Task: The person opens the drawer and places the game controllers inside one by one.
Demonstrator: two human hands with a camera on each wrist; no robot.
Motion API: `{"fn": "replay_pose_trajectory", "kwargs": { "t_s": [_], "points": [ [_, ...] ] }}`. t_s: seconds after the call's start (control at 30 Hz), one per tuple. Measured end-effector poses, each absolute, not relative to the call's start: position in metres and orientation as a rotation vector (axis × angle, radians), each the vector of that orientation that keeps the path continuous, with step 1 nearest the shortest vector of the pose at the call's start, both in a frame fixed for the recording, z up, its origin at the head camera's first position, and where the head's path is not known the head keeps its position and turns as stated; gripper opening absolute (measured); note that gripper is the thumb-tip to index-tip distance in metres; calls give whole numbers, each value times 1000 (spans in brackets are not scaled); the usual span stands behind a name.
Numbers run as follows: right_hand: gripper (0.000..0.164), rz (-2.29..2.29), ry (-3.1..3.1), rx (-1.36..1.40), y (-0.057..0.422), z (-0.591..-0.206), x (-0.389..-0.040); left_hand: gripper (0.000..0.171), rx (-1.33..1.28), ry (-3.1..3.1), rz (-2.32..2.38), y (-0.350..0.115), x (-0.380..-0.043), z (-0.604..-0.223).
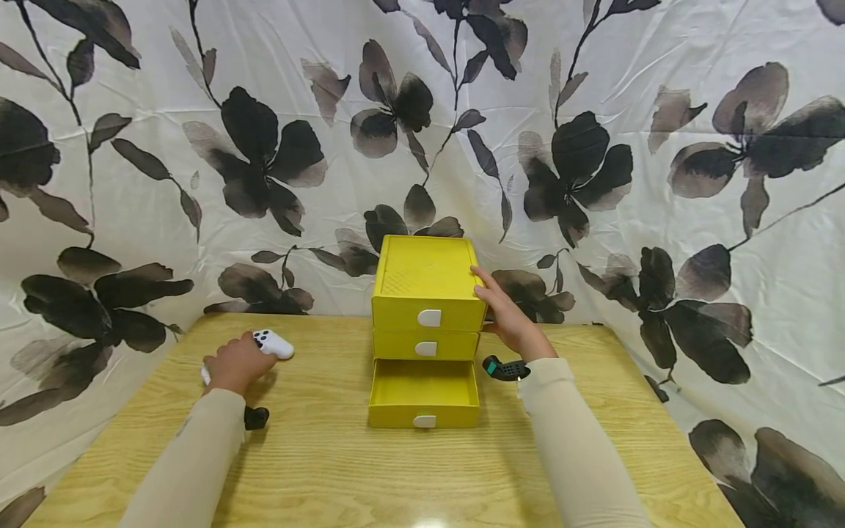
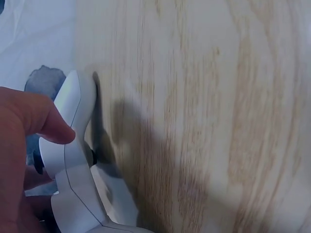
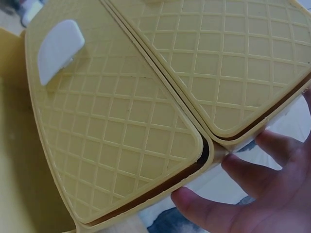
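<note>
A white game controller (image 1: 276,345) with black buttons is at the left of the table. My left hand (image 1: 239,363) grips it from above, and the left wrist view shows the thumb pressed against the controller's shell (image 2: 73,97). In the middle stands a yellow three-drawer unit (image 1: 429,268) with white pull tabs. Its bottom drawer (image 1: 424,416) is pulled out, showing a yellow inside, while the upper two are closed. At the unit's right side is my right hand (image 1: 513,323), and its extended fingertips touch the side and top edge. Fingers (image 3: 209,208) also show along that side in the right wrist view.
The wooden table (image 1: 317,469) carries the unit near its back edge. Behind and beside it hangs a white cloth (image 1: 475,198) with dark flower prints. Black wrist devices are on the left wrist (image 1: 256,418) and right wrist (image 1: 505,368).
</note>
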State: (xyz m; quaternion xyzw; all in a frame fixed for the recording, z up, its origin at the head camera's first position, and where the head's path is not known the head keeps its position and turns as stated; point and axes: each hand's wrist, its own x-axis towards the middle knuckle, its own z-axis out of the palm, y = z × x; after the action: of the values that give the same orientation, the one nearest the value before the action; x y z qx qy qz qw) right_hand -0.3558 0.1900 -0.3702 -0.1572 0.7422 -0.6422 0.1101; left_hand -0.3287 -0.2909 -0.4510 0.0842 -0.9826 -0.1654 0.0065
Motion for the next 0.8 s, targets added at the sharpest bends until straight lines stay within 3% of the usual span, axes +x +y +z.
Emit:
{"fn": "replay_pose_trajectory", "kwargs": {
  "t_s": [0.3,0.8],
  "points": [
    [55,-1907,2156,-464,191,-371,-356,59,277,-3188,-468,-295,-332,-448],
    [56,-1901,2173,-464,189,-370,-354,43,51,-3151,-452,-292,-326,-440]
  ]
}}
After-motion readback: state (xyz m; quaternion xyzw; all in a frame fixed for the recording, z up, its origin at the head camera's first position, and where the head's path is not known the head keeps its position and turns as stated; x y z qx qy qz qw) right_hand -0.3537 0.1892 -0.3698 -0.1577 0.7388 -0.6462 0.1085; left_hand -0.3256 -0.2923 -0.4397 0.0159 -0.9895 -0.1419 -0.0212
